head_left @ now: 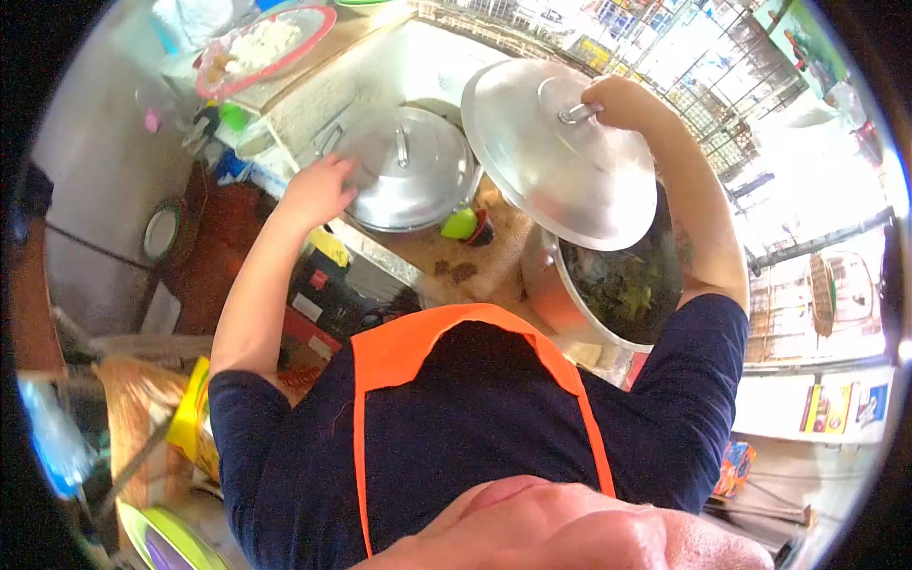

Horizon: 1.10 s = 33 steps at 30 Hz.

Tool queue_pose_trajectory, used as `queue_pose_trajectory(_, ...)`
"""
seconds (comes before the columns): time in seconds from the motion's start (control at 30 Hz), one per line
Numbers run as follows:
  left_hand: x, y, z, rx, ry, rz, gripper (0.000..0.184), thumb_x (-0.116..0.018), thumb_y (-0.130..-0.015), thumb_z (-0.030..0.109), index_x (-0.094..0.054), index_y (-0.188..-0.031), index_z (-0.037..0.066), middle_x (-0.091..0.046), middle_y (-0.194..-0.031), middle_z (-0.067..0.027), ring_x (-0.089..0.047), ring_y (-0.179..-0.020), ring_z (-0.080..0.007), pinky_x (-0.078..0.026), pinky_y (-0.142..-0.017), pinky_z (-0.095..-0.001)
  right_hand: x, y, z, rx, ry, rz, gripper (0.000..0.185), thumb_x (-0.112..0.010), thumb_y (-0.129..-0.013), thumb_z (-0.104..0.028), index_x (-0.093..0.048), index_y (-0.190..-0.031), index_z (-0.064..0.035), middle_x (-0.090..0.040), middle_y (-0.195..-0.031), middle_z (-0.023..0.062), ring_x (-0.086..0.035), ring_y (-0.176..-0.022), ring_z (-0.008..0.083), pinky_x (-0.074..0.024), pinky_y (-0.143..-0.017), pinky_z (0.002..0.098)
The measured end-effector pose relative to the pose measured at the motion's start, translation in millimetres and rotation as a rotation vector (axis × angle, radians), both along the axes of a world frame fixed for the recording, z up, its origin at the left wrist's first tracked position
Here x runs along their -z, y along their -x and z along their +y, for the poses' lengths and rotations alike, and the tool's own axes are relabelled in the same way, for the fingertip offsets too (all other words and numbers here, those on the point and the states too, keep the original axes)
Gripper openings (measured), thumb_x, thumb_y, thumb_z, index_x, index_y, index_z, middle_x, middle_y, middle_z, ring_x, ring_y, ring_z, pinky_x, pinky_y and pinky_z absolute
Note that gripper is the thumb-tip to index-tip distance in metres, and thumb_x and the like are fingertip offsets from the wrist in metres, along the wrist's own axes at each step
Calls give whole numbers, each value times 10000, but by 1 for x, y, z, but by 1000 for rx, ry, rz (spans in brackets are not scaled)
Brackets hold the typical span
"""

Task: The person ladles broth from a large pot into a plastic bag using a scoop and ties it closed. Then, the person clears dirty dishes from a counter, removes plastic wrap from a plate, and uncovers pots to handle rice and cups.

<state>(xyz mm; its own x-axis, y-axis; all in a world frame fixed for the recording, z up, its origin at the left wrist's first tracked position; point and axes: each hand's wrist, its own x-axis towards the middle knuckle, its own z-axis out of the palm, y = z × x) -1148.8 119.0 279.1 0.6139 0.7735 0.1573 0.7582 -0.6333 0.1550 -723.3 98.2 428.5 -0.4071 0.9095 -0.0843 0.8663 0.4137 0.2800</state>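
Observation:
My right hand [617, 103] is closed around the small handle of a large aluminium pot lid [532, 161], which it holds up and tilted. Below the lid is a big metal pot [548, 285], partly uncovered, with dark leafy greens [627, 285] inside. To the left stands another aluminium pot with its lid [408, 180] on. My left hand [325, 188] is at that pot's left edge, fingers apart and holding nothing. Whether its fingertips touch the metal cannot be made out.
Between the pots sits a small dark cup [483, 230] with a bright green thing [460, 224] beside it. A red-rimmed tray [318, 47] of white food lies on a ledge at back left. Wire mesh [684, 104] runs along the back right.

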Motion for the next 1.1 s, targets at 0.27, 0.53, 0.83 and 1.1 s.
queue_pose_trajectory(0.27,24,-53,111,553,-169,63,324,-512,-699,61,-578,-1008,137,-482,-1171,-110,-457,-1078,-289,-394,-878,-366,13,23,5,373,-54,-109,124,-540,-704,-53,-609,-804,-75,-534,-934,152,-550,-889,301,-446,-742,383)
queue_pose_trajectory(0.53,23,-77,139,808,-173,170,183,-467,-756,119,-590,-889,139,-593,-909,-67,-558,-920,-247,-462,-767,-370,32,53,-16,555,-247,-12,394,-501,-732,-54,-496,-1109,-168,-463,-1132,148,-522,-976,318,-433,-832,382)
queue_pose_trajectory(0.83,43,-132,218,609,80,157,294,-438,-768,51,-545,-1032,121,-596,-971,-115,-564,-897,-320,-441,-743,-409,14,114,-43,603,-339,155,561,-470,-708,-10,-401,-1257,-108,-319,-1303,193,-392,-1129,346,-347,-939,339)
queue_pose_trajectory(1.1,121,-177,295,641,16,54,384,-474,-761,52,-481,-1143,81,-551,-1090,-142,-542,-964,-320,-414,-831,-415,68,242,-43,297,-145,425,215,-515,-698,-117,-588,-900,-117,-569,-851,105,-565,-810,291,-470,-696,392)
